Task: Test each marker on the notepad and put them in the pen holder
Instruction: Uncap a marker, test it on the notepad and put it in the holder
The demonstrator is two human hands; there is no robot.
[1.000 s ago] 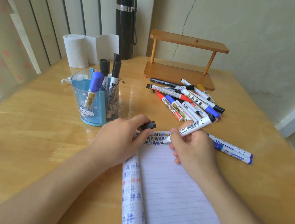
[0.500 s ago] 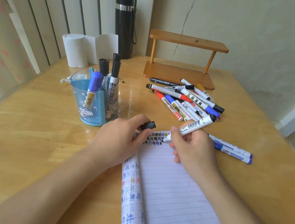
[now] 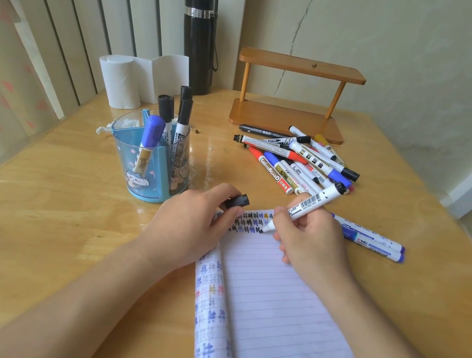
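My right hand [image 3: 311, 241] grips an uncapped white marker [image 3: 310, 207], its tip down on the top of the lined notepad [image 3: 270, 299] beside rows of test marks. The marker's black cap [image 3: 238, 201] is pinched in my left hand [image 3: 190, 226], which rests on the notepad's rolled left edge. A blue pen holder [image 3: 149, 158] stands to the left with several markers upright in it. A pile of several loose markers [image 3: 299, 162] lies behind my right hand. Two blue-capped markers [image 3: 373, 240] lie to its right.
A wooden two-tier stand [image 3: 292, 96] sits at the back of the table, near the wall. A black flask [image 3: 199, 42] and white paper rolls [image 3: 139, 80] stand at the back left. Small crumbs [image 3: 210, 148] lie between holder and pile.
The marker tip has shifted slightly left and down along the row of marks on the notepad. My left hand has stayed in place holding the cap.
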